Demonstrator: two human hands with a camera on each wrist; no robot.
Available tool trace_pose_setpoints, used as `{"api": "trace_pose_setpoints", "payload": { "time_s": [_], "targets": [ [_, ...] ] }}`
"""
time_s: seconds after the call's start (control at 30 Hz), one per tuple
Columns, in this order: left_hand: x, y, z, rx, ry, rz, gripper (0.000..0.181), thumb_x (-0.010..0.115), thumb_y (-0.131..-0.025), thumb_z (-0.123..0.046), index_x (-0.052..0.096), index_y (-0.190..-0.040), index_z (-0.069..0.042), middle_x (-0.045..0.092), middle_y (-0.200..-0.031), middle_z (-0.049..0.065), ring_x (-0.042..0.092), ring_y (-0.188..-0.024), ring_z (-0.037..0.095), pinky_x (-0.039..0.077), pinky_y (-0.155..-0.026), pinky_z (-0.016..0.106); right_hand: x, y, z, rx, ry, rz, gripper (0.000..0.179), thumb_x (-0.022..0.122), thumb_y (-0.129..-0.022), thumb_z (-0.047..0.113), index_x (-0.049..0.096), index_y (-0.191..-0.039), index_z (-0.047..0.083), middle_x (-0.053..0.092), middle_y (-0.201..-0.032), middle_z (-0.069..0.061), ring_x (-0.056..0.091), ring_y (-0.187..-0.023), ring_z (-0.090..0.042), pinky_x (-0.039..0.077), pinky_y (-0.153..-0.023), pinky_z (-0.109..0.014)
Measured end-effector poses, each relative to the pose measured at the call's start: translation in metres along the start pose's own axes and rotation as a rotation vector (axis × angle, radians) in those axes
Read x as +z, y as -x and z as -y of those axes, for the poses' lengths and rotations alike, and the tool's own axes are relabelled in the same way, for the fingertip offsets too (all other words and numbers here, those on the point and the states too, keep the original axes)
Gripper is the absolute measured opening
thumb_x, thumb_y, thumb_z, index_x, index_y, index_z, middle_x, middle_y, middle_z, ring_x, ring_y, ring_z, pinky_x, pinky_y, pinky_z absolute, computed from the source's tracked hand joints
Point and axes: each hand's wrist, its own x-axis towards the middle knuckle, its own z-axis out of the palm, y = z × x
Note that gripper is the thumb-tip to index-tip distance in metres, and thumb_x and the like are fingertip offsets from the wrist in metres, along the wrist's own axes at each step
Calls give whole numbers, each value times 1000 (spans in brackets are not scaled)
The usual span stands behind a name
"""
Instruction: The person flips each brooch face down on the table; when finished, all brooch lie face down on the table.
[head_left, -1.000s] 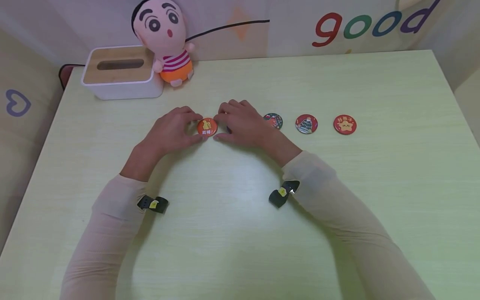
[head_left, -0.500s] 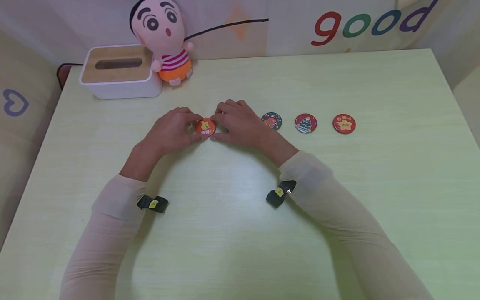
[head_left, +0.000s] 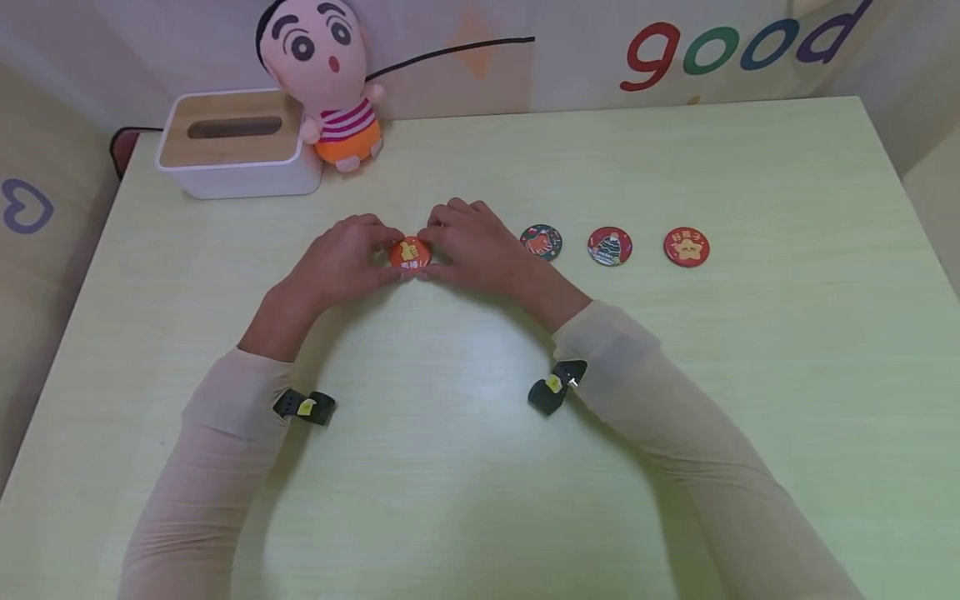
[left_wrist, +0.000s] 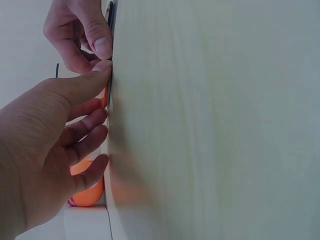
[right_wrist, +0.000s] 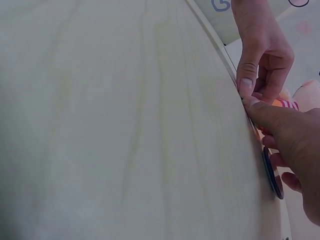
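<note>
In the head view, a round orange-red badge with a yellow thumbs-up lies between my two hands. My left hand pinches its left side, thumb at the near edge and index finger at the far edge. My right hand grips the right side the same way, and the two thumb tips meet at the near rim. Beneath the right hand's other fingers, a dark-edged badge shows in the right wrist view; the head view hides it. Seen from the left wrist, the orange badge appears edge-on behind the left fingers.
To the right, a green badge, a red tree badge and a red star badge form a row. A white tissue box with a wooden lid and a plush doll stand at the back left of the table.
My right hand has shifted slightly left, closing in on the orange-red badge's right edge. More of the badge's lettering is now covered. The left hand stays nearly still; the head view drifts a little.
</note>
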Motion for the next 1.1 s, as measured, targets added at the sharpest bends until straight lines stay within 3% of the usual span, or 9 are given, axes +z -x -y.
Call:
{"api": "trace_pose_setpoints", "payload": {
  "time_s": [0.57,1.1],
  "targets": [
    [-2,-1,0,2,31,10,55,79,-89,-28,64,-136,-4,64,-125,15,56,-113,28,53,-101,45,0,-5,2,5,-11,-4,48,70,-95,43,68,-132,14,66,-129,-6,52,-124,-23,48,-103,-37],
    [-1,-3,2,-10,83,7,54,80,-88,-23,64,-135,-3,65,-125,15,55,-113,28,52,-100,44,-3,-5,2,4,-58,53,46,69,-97,37,66,-134,11,62,-129,-7,50,-125,-22,51,-104,-32]
  ]
}}
